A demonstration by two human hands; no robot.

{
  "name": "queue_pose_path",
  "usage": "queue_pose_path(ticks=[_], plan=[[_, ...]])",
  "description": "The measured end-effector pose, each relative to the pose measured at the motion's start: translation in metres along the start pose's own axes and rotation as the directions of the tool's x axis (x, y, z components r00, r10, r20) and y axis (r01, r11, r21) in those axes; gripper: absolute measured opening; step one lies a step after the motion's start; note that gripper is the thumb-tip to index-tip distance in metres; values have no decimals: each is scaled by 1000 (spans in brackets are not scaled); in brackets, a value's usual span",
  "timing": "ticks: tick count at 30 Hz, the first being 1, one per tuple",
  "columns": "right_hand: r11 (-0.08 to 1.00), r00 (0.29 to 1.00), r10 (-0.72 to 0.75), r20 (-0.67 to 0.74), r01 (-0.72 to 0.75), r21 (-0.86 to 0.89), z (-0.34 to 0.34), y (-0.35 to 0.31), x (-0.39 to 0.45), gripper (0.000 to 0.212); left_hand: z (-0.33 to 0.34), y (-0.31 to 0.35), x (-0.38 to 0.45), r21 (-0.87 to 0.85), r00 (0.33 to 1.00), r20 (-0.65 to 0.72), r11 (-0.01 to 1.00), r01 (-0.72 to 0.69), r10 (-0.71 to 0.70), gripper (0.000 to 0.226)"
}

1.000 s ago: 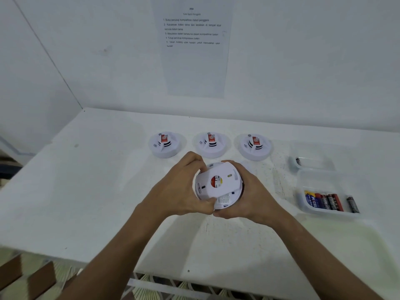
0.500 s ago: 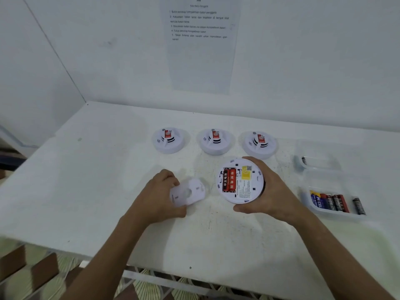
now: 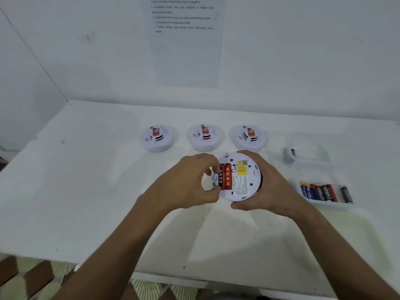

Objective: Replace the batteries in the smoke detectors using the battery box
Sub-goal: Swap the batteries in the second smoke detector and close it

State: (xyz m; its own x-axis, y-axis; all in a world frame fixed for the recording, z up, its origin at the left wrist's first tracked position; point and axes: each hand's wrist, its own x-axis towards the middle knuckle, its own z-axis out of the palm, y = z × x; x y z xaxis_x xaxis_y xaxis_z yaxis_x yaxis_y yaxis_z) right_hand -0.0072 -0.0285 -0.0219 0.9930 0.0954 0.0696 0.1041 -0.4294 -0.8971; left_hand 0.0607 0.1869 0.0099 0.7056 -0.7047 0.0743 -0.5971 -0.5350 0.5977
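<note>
Holding an upturned smoke detector [image 3: 240, 177] just above the white bench [image 3: 86, 191], the right hand [image 3: 263, 187] wraps its fingers round the rim from the 3 o'clock side, thumb under the near edge. Showing in the open compartment: two red batteries [image 3: 225, 176] lying side by side, left of a yellow label [image 3: 242, 168]. Reaching in from 9 o'clock, the left hand [image 3: 186, 185] curls its fingers, with fingertips [image 3: 214, 167] at the far end of the red batteries and thumb near their near end; whether already pinching a cell, hard to tell. Peeking out white behind the left hand's fingers, at 9 o'clock of the detector: something mostly hidden. Standing in a row at 12 o'clock, face up and well apart from the hands: three more detectors [image 3: 157, 138] [image 3: 205, 137] [image 3: 250, 137]. Lying at 3 o'clock: a clear battery box [image 3: 320, 202] with several batteries [image 3: 318, 191] inside, and beyond it, toward 2 o'clock, a second clear tray [image 3: 307, 153]. Hanging on the wall at 12 o'clock: a printed sheet [image 3: 184, 40].
</note>
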Motion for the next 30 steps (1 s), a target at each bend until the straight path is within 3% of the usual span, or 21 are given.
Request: queue_pose_path(ticks=[14,20,24,28,30], plan=[[998,988,34,-151,-41,-47,-94,12,-44,93,35,91,90,303,954,239,920,-250,181,34],[998,981,36,-190,-45,-40,-143,29,-60,95,55,128,116,270,947,207,916,-296,245,68],[1000,975,27,-220,-27,2,-169,43,-70,89,77,142,132,240,936,148,906,-348,320,60],[999,965,35,-260,-24,47,-185,56,-80,85,99,147,141,238,900,58,870,-433,432,38],[998,958,40,-285,-22,67,-191,61,-83,84,110,149,144,195,904,48,884,-425,424,39]])
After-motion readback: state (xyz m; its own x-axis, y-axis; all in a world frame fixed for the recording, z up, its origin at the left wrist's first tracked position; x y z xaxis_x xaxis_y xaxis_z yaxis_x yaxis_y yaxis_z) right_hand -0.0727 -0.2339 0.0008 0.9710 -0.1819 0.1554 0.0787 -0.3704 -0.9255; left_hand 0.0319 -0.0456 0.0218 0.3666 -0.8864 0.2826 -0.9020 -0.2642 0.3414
